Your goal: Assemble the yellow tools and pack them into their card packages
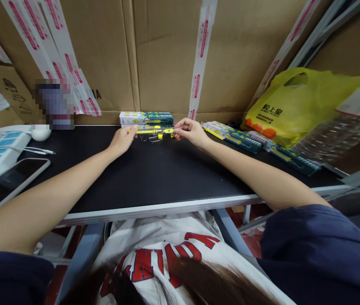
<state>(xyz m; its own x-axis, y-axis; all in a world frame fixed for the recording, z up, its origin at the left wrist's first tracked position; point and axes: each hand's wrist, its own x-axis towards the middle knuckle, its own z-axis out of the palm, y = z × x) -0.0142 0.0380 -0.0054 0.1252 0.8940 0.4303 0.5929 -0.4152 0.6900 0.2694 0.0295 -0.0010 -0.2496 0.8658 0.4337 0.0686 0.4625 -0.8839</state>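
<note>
A slim yellow-and-clear tool (151, 131) lies level between my two hands above the far part of the black table. The fingers of my left hand (122, 141) are closed on its left end. At its right end, my right hand (194, 133) pinches the yellow tip between thumb and fingers. Just below the tool, some thin bent metal hooks (156, 140) and a small yellow piece (160, 136) lie on the tabletop. Behind it stands a white-and-green printed box (148, 118), partly covered by the tool. The tool's exact kind is not clear.
Printed packages (240, 137) lie along the right, beside a yellow plastic bag (297, 106) and a clear plastic container (326, 135). On the left are a phone (8, 184), a white power strip (4, 148) and cables (40, 150). Cardboard (163, 63) walls the back.
</note>
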